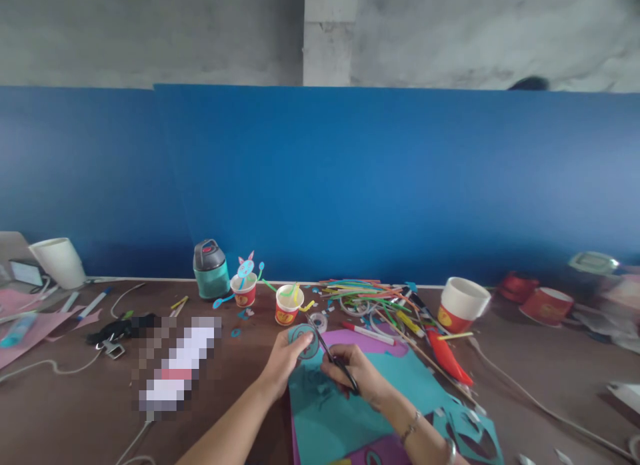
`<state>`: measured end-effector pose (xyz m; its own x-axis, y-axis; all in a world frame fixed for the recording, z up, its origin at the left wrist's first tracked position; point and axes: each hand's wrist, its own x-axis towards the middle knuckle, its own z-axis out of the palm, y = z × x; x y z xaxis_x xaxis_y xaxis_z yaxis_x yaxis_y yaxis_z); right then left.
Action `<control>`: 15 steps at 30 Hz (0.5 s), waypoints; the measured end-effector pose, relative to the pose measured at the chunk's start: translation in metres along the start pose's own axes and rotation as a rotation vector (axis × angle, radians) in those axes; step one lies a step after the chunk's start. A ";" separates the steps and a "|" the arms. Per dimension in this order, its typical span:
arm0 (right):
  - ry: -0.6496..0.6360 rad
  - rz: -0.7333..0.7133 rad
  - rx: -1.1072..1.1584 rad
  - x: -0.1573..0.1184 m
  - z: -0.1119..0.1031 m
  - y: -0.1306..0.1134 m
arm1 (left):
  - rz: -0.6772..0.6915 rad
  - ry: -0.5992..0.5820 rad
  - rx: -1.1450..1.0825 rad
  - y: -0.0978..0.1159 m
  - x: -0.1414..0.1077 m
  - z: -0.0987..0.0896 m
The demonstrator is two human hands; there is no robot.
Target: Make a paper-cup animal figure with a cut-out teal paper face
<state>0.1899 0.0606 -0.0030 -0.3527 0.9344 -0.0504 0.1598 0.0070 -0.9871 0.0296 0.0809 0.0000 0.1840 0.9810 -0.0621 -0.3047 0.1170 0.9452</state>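
Observation:
My left hand pinches a round teal paper piece with dark drawing on it. Black-handled scissors are in my right hand, their blades pointing up and left at the right edge of the paper piece. Below both hands lie teal paper sheets over purple paper. Just behind the round piece is a roll of clear tape. A paper cup with green and yellow pipe cleaners stands behind my left hand, beside another cup bearing a cat-face figure.
Colourful pipe cleaners and markers are heaped behind my right hand. A white-and-red mug and a red pouch stand and lie to the right. On the left are a teal flask, keys and cables. A blue partition rises behind.

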 end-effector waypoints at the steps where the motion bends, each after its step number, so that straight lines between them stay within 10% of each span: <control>1: 0.000 0.006 0.005 0.000 0.001 0.000 | 0.007 -0.006 0.003 0.000 0.000 0.000; 15: -0.032 0.013 -0.047 -0.001 -0.004 0.003 | 0.058 -0.095 0.059 0.006 0.000 -0.001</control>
<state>0.1941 0.0611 -0.0049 -0.3797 0.9225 -0.0690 0.2077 0.0123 -0.9781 0.0268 0.0820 0.0051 0.2564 0.9663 0.0218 -0.2628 0.0480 0.9636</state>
